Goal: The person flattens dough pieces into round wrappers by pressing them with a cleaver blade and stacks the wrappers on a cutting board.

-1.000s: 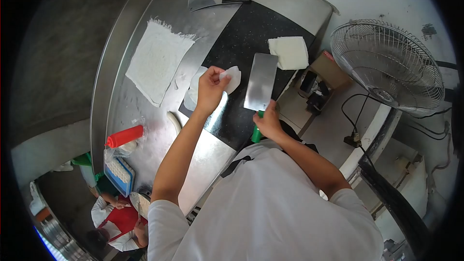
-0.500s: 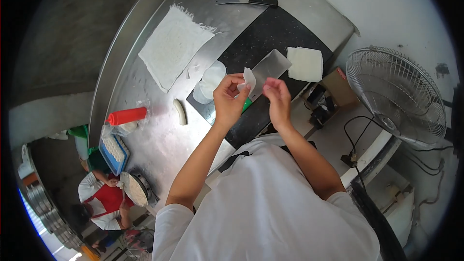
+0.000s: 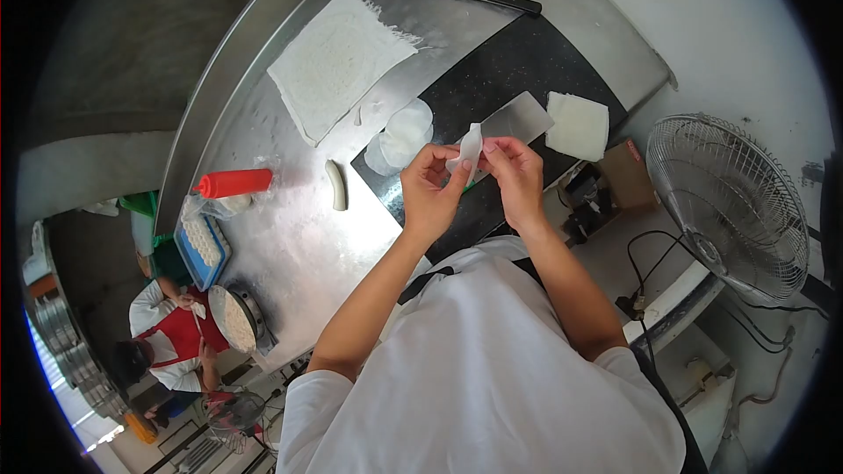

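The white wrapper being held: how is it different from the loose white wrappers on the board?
The held wrapper is up in the left hand and right hand; the loose wrappers rest at the edge of the black board.
The held wrapper looks bent; the loose wrappers lie flat, overlapping.
Both are white and look thin.

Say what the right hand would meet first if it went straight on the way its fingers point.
The right hand would likely meet the thin white sheet held in the left hand; whether its fingertips already touch it is unclear.
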The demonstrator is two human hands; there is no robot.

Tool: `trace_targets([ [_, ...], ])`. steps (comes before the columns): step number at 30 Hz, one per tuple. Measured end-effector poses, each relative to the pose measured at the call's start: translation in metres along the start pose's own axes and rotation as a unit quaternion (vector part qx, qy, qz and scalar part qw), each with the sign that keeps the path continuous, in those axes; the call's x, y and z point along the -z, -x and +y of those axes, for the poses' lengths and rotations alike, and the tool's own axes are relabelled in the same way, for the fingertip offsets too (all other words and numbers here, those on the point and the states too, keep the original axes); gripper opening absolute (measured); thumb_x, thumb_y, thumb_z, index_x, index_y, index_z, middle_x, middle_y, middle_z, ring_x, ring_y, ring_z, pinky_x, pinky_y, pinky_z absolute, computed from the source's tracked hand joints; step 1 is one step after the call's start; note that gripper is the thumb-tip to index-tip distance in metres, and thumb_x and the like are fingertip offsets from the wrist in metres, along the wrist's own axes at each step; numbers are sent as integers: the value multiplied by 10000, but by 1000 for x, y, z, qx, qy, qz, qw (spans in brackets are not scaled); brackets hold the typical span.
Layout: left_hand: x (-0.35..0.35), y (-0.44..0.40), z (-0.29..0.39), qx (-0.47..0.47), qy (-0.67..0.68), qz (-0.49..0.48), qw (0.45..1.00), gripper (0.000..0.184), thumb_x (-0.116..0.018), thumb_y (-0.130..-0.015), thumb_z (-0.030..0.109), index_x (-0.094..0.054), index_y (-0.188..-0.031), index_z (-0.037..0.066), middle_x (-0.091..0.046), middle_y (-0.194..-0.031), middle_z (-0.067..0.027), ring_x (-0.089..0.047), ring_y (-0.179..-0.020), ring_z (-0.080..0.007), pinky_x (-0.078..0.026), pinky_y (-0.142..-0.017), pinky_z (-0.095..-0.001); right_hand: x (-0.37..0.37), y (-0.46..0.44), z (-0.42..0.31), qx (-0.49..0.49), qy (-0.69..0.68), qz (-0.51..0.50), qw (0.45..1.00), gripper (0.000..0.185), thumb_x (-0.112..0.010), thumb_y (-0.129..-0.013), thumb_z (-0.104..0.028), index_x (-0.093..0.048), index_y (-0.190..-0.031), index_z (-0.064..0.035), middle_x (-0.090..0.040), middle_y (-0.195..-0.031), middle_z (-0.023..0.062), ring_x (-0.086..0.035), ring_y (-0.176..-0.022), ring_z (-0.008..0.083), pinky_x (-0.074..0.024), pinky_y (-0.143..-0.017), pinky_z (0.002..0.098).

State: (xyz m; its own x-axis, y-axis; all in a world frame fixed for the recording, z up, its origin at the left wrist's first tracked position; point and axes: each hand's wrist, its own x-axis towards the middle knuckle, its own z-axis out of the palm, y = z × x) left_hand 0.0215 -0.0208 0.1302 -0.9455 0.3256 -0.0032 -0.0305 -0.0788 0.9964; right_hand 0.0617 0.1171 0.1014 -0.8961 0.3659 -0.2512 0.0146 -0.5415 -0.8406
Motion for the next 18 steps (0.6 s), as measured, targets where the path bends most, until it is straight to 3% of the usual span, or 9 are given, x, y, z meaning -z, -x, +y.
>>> trace_targets([
  [18, 1, 2, -7, -2, 31, 48, 998, 139, -718, -952, -12, -628, -1057, -22, -712, -1129, -120, -669, -974, -125, -536, -850, -267, -7, -8, 7, -31, 0, -19, 999, 207, -700, -933, 4, -647, -1126, 61, -718, -1053, 103, -695, -994, 141, -546, -884, 276],
])
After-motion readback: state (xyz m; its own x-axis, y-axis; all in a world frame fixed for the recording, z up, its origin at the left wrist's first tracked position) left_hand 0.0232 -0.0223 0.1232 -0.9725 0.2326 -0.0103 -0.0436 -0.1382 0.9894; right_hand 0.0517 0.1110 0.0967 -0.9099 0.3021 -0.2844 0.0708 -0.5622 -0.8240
